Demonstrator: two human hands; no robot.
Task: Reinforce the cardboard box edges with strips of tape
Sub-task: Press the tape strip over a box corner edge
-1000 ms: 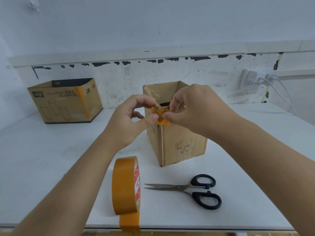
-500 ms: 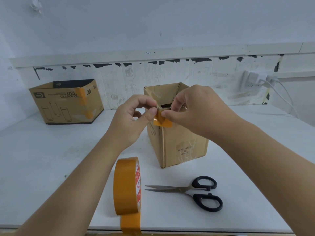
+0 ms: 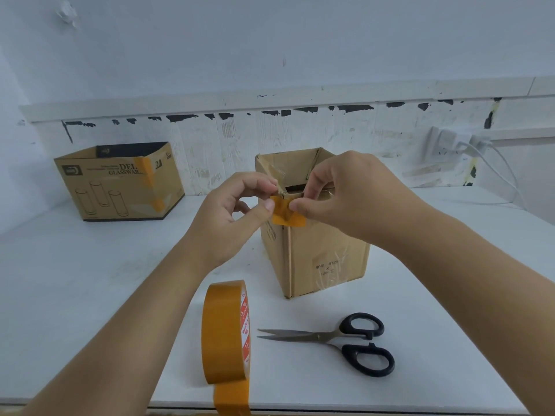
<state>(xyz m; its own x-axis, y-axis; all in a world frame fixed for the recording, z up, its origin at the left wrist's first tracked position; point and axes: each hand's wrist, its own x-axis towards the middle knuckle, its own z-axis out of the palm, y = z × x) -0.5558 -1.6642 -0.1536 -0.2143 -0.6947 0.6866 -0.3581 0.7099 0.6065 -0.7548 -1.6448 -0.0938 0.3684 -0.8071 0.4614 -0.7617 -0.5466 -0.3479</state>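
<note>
Two open-topped cardboard boxes stand on the white table. The tall, narrow box at centre shows only a dark interior; its contents cannot be made out. The wider glassware carton sits far left, its inside hidden. A short orange tape strip lies folded over the tall box's near top corner. The left hand pinches the strip's left end between thumb and forefinger; the right hand pinches its right end likewise. One roll of glossy orange tape stands on edge near the front, its loose end hanging over the table edge. One pair of black-handled steel scissors lies just right of it.
</note>
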